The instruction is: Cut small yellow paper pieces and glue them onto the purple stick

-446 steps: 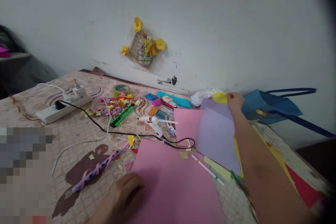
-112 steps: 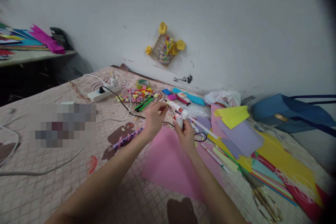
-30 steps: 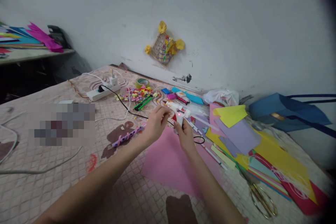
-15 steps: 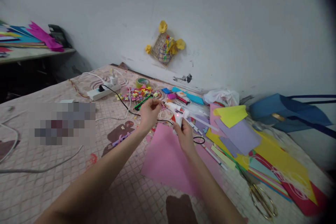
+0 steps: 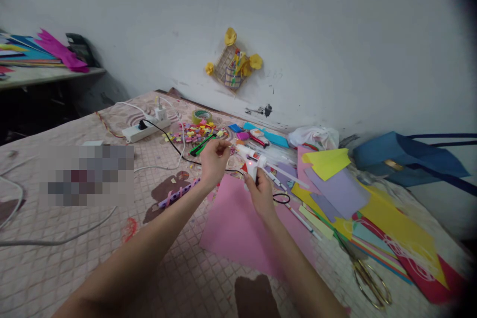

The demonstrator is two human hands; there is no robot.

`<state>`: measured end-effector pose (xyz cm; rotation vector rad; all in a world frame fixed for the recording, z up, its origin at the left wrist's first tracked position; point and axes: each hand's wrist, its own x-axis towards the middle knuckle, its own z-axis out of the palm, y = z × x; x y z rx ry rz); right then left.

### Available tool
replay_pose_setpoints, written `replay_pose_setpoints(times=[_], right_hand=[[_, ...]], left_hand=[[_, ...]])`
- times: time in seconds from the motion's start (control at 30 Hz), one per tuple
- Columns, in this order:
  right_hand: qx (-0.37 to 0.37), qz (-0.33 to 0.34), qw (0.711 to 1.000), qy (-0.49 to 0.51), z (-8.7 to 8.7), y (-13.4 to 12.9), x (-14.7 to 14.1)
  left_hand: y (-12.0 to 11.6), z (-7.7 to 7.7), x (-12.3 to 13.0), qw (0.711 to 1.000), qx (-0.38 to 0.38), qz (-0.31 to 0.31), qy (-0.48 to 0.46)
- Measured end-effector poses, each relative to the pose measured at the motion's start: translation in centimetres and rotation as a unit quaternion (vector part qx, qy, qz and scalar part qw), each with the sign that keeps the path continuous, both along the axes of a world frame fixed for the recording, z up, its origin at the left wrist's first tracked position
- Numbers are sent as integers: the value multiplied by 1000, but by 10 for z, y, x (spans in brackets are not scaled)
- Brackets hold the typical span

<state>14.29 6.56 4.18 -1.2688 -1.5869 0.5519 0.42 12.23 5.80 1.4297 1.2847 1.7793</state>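
Note:
My right hand (image 5: 262, 193) is wrapped round the handle of a white hot glue gun (image 5: 252, 172), whose small red light glows. A glue stick (image 5: 288, 177) sticks out of its back end. My left hand (image 5: 215, 161) pinches something tiny right at the nozzle, too small and blurred to name. Under both hands lies a sheet of pink paper (image 5: 238, 228). A purple strip wound with pink (image 5: 179, 194) rests beside my left forearm. Just beyond the left hand are a green-and-black cutter (image 5: 203, 144) and a heap of small paper flowers (image 5: 196, 132).
A white power strip (image 5: 145, 129) with cables stands at the back left, near a roll of tape (image 5: 201, 117). Coloured paper sheets (image 5: 339, 191) and gold-handled scissors (image 5: 372, 283) lie to the right. A blue bag (image 5: 406, 161) leans on the wall. A blurred-out patch covers the left side.
My left hand and forearm have shifted very slightly, and more of the purple strip shows. Both hands keep their grips, with the glue gun almost in the same place.

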Motion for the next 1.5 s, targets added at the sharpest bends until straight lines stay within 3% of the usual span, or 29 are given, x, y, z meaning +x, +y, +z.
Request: replay_pose_setpoints(times=[0.33,0.57,0.9,1.1,1.4,1.5], right_hand=[[6,16,1000,1,-3,0,1],[2,13,1000,10,-2,-2,-1],[-8,16,1000,18,-3,4,5],[1,9,1000,4,0,2,4],[12,10,1000,-1,1,1,2],[20,-4,1000,-19,1,0,2]], left_hand=[[-4,-4,6,995,63,33,75],[-12,1,5,981,126,57,138],[-19,5,1,971,134,-57,192],[-9,8,-7,962,149,-72,216],[-9,7,-7,916,192,-47,348],[-6,6,-7,914,189,-38,356]])
